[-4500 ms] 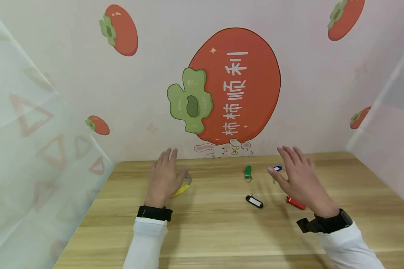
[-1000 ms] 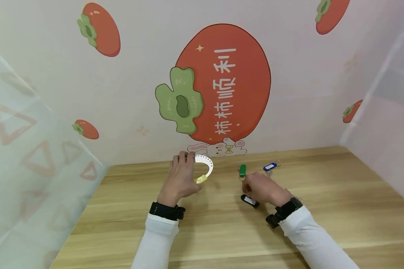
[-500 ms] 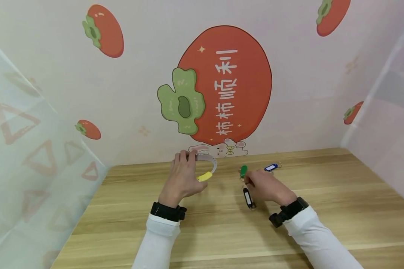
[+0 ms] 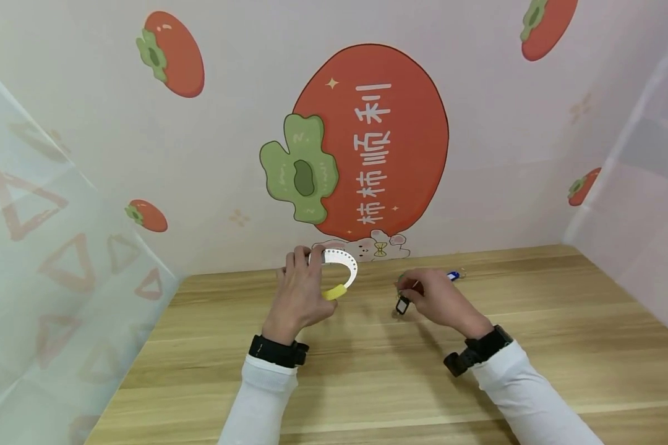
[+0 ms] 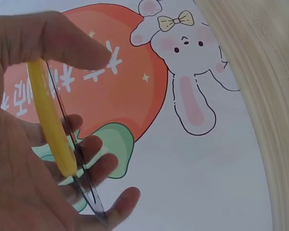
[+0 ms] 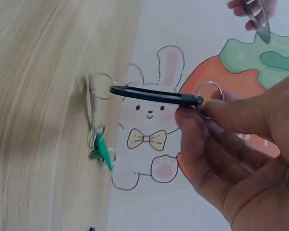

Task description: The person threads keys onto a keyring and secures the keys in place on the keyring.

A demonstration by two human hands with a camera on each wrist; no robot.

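Observation:
My left hand [image 4: 296, 300] holds a flat metal hoop [image 4: 349, 262] with a row of small holes and a yellow grip [image 5: 50, 120], raised above the table. In the left wrist view the hoop lies edge-on between thumb and fingers. My right hand [image 4: 440, 300] pinches a black key tag [image 6: 156, 95] by the small wire ring [image 6: 209, 91] at its end. From the tag's other end hangs a second ring with a key [image 6: 91, 108]. A green key tag [image 6: 103, 151] lies on the table beyond, mostly hidden by the right hand in the head view.
A blue key tag [image 4: 453, 275] lies just past the right hand, partly covered. The wooden table [image 4: 367, 395] meets a white back wall [image 4: 234, 154] printed with persimmons and a rabbit. Pale sheets [image 4: 33, 278] enclose both sides.
The right hand has taken the black key tag up off the table and shifted slightly away from me. The left hand picked up the hoop earlier and has since hardly moved.

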